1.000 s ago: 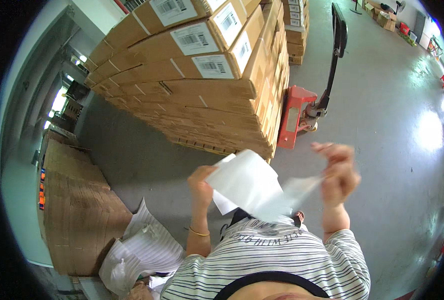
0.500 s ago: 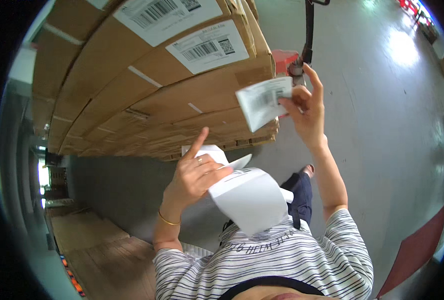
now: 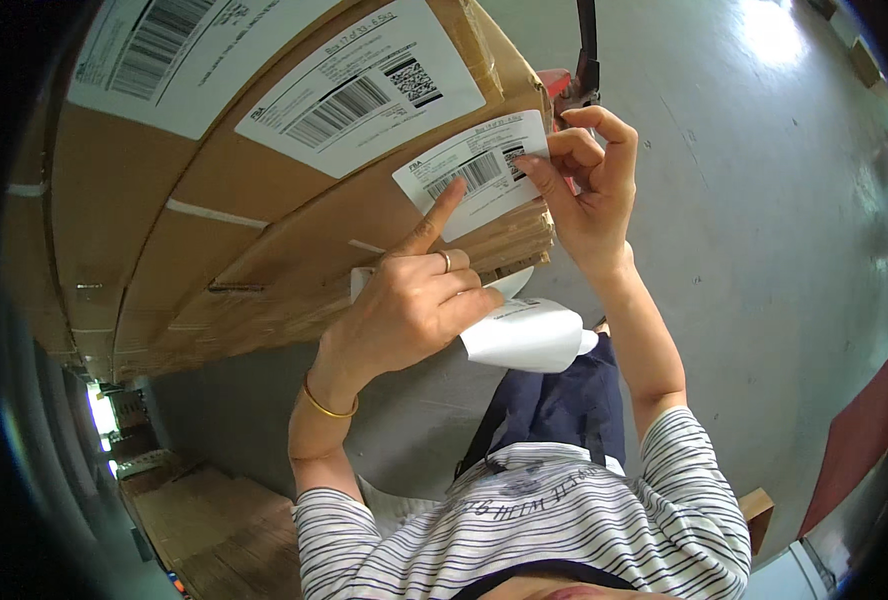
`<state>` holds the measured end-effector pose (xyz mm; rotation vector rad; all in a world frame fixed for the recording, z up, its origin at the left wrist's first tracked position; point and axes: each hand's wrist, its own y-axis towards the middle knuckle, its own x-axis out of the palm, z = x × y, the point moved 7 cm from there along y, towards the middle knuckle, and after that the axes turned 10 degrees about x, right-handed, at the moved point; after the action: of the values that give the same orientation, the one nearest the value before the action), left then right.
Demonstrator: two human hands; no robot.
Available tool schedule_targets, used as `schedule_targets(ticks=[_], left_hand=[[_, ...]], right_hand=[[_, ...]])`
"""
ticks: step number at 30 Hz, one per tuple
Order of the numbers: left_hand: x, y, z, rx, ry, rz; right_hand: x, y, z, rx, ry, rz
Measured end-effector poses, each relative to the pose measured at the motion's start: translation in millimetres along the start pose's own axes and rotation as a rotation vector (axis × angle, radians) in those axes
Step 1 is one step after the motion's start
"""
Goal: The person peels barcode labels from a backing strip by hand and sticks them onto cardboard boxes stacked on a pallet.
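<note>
A white printed label with a barcode lies against the side of a brown cardboard box in a stack. My right hand pinches the label's right edge between thumb and fingers. With its index finger stretched out, my left hand touches the label's left part. The other fingers of that hand are curled around a strip of white labels, which hangs curling below the hand. Above, boxes bear a similar label and another, larger-looking label.
Stacked cartons fill the upper left. Flattened cardboard lies at the lower left. A black handle and a red part stand behind the stack's right corner. Grey floor stretches to the right, with a dark red panel at the far right.
The label in my right hand has moved from the air onto the box side. My left hand has risen, its index finger now on the label. The stack looks closer.
</note>
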<state>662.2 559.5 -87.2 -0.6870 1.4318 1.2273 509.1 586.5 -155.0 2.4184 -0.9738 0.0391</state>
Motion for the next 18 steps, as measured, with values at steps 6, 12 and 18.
schedule_targets(ticks=[6, 12, 18], left_hand=[[3.7, 6.4, -11.2, 0.015, 0.024, -0.035], [7.1, 5.0, -20.3, 0.04, 0.054, -0.033], [6.6, 1.9, -27.2, 0.018, 0.058, -0.036]], right_hand=[[-1.3, 4.7, 0.8, -0.059, -0.048, 0.029], [-2.0, 6.8, 1.0, -0.096, -0.07, 0.043], [1.2, 5.7, -1.9, -0.057, -0.087, 0.071]])
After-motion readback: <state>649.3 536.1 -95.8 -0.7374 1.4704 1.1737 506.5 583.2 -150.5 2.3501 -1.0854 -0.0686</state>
